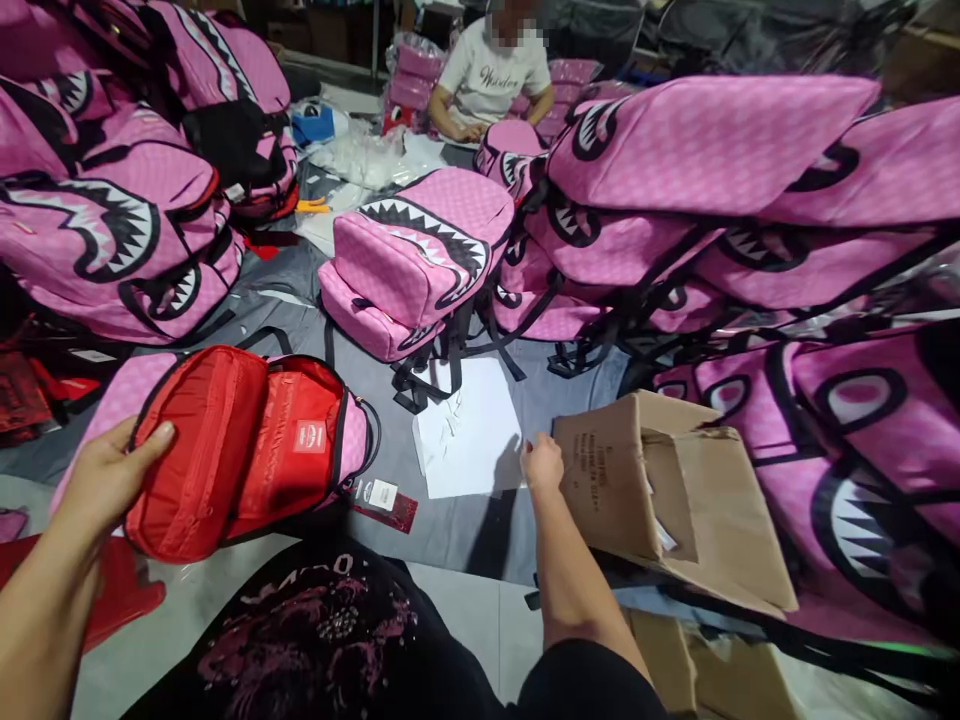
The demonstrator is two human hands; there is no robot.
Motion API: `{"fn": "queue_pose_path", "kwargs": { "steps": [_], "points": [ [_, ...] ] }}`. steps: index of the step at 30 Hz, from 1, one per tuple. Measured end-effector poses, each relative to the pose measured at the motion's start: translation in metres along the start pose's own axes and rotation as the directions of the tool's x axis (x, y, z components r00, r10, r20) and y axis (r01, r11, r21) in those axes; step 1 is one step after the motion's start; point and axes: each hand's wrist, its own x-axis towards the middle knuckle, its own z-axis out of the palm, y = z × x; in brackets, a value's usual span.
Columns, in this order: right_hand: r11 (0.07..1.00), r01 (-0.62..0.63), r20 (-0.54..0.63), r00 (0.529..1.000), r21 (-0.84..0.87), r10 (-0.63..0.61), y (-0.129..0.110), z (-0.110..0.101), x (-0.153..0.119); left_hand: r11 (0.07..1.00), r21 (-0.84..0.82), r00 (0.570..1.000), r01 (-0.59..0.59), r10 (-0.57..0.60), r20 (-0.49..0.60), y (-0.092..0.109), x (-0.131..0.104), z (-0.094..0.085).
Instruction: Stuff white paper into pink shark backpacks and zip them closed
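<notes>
My left hand (124,475) grips the edge of the unzipped front panel of a pink backpack (352,440), thumb on the red lining (199,440). The bag lies open, with a white label inside and a black carry loop at its right end. Tags (381,494) hang beside it on the grey surface. My right hand (543,463) is closed at the right edge of a white sheet (469,440), fingertips pinching its edge. Just right of that hand stands an open cardboard box (600,470) with something white inside.
A pink shark-mouth backpack (420,260) lies ahead, straps trailing toward the sheet. More pink backpacks are piled at left (112,220) and right (705,150). A person (495,75) in a white shirt sits across, near clear plastic wrapping (360,155). A second carton (720,670) stands lower right.
</notes>
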Motion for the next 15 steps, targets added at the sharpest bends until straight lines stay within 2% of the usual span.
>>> {"fn": "queue_pose_path", "kwargs": {
  "steps": [5,8,12,15],
  "points": [
    [0.991,-0.111,0.068,0.992,0.069,0.107,-0.011,0.029,0.051,0.993,0.115,1.000,0.006,-0.005,-0.009,0.012,-0.020,0.020],
    [0.986,-0.151,0.107,0.984,0.071,0.143,-0.010,0.037,0.068,0.993,0.113,1.000,0.016,-0.015,-0.009,0.016,-0.029,0.032],
    [0.996,-0.070,0.158,0.985,0.048,0.062,-0.009,0.033,0.070,0.993,0.119,1.000,0.010,-0.011,0.008,0.018,-0.033,0.044],
    [1.000,0.018,0.131,0.991,-0.019,-0.015,-0.011,0.030,0.064,0.994,0.102,1.000,0.025,-0.024,-0.011,0.021,-0.036,0.053]
  ]
}}
